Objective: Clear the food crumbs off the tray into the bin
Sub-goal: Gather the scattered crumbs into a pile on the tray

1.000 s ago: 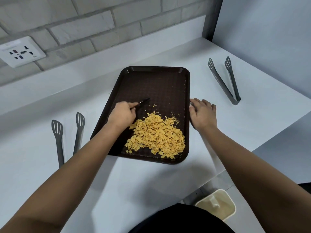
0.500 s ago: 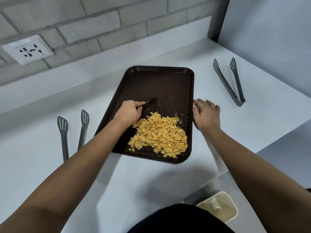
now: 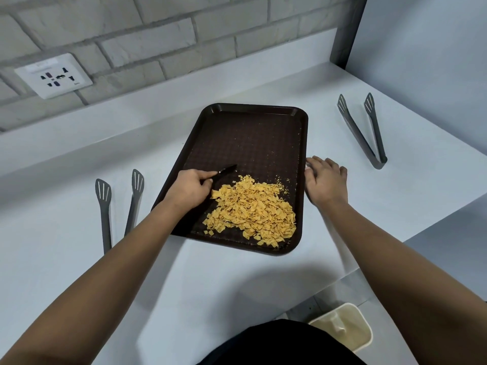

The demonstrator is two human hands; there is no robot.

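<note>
2 hands (image 3: 191, 187) (image 3: 325, 181) are set at the tray (image 3: 253, 138).
A black scraper (image 3: 224, 172) is gripped by the left beside the crumbs (image 3: 253, 209); the right lies flat, fingers straight, against the tray's right edge.

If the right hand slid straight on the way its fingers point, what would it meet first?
Probably nothing close: the right hand points away along the tray edge, over bare counter toward the raised back ledge; depth is unclear.

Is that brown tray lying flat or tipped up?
Flat: the tray rests on the white counter, the crumbs heaped at its near end.
</note>
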